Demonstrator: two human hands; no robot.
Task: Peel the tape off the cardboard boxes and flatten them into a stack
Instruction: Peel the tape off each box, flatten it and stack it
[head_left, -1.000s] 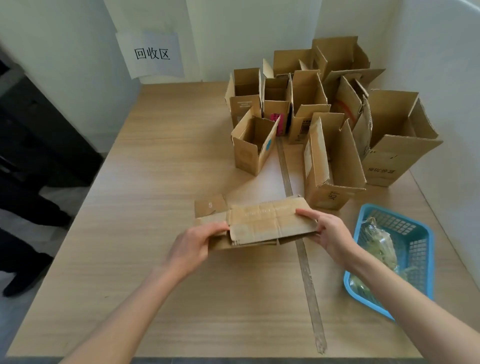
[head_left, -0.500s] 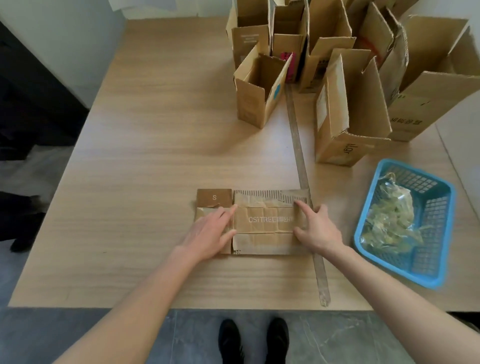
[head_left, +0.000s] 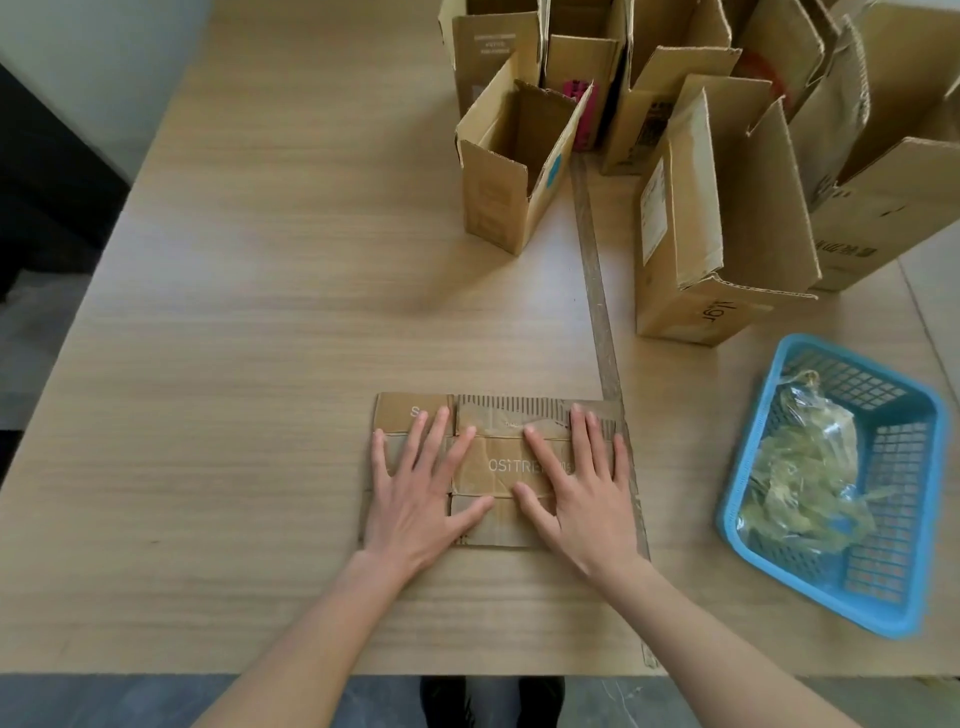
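A flattened cardboard box (head_left: 498, 470) with white lettering lies on the wooden table (head_left: 249, 374) near its front edge. My left hand (head_left: 421, 491) presses flat on the box's left half, fingers spread and straight. My right hand (head_left: 576, 488) presses flat on its right half in the same way. Several open, upright cardboard boxes stand at the back right, the nearest being a small one (head_left: 514, 166) and a taller one (head_left: 717, 223).
A blue plastic basket (head_left: 904, 467) holding crumpled clear tape (head_left: 800, 467) sits on the table's right side. A strip of tape (head_left: 597, 291) runs along the table from back to front. The table's front edge is just below my wrists; floor and shoes show beneath.
The flattened box went from held above the table to lying on it. Both hands shifted from its ends onto its top and spread out flat. The view tilted further down.
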